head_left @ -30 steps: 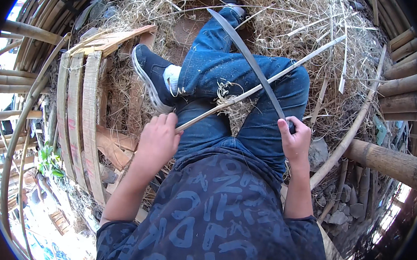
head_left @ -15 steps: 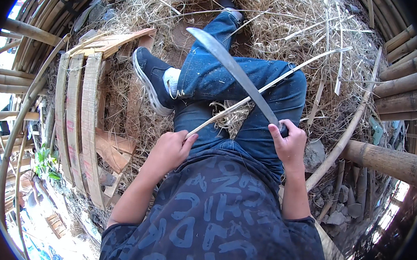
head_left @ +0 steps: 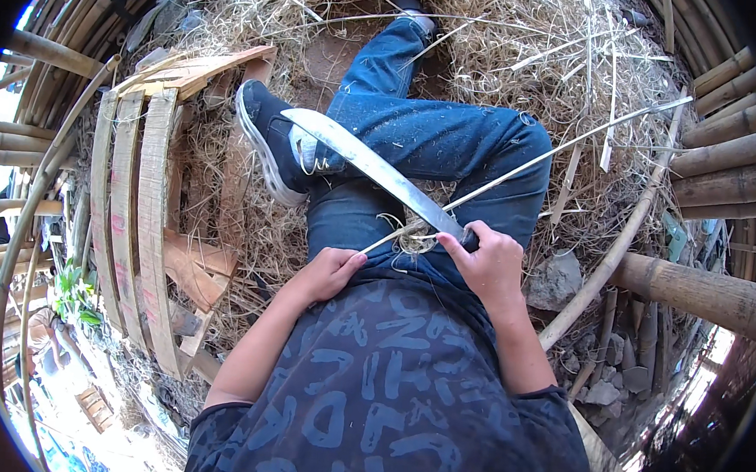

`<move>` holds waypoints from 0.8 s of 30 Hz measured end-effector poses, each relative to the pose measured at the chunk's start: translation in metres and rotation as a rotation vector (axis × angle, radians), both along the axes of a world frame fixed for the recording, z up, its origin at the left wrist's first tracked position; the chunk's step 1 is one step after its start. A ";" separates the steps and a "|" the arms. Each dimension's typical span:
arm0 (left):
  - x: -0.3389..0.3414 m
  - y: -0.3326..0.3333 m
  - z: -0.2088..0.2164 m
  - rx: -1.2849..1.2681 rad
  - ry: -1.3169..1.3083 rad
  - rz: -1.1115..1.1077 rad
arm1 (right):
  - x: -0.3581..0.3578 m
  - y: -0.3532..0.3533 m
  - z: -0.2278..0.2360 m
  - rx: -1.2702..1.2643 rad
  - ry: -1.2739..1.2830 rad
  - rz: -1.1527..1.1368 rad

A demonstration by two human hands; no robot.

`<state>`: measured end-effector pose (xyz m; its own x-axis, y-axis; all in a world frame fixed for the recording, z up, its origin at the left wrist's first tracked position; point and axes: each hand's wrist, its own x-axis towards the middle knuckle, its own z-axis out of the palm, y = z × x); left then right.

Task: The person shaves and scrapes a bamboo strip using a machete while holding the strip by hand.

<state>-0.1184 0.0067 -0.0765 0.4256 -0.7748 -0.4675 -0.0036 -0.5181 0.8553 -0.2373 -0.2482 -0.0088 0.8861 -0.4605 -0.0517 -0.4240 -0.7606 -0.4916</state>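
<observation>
A long, thin, pale strip of split bamboo or wood [head_left: 568, 148] slants across my lap, far end up to the right. My left hand [head_left: 330, 273] is closed on its near end, close to my waist. In my right hand [head_left: 492, 263] is the dark handle of a machete [head_left: 365, 169], fingers wrapped round it. The curved blade points up and left over my thighs, its tip in front of my shoe [head_left: 267, 132]. Near the handle, the blade crosses the strip; whether its edge is cutting in I cannot tell. A pale curled shaving [head_left: 413, 240] lies below the crossing.
Curly shavings [head_left: 515, 35] cover the ground ahead, with loose strips on top. A slatted wooden frame [head_left: 153, 220] stands at my left. On the right are a curved pole [head_left: 622, 253], a thick bamboo pole [head_left: 698, 296] and stones [head_left: 555, 279]. Bamboo walls rise on both sides.
My right hand has come left and nearer my body, and the machete blade has swung lower. The strip's far end has shifted right; my left hand has moved slightly right, still gripping it.
</observation>
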 end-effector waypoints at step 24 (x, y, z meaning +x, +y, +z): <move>0.000 -0.003 -0.025 0.049 -0.052 0.097 | 0.025 0.007 -0.015 -0.012 0.252 0.042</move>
<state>-0.1187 0.0039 -0.1020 0.5222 -0.7056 -0.4790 0.0051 -0.5590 0.8291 -0.2120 -0.2415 -0.0241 0.8644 -0.4256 -0.2677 -0.4998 -0.7853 -0.3653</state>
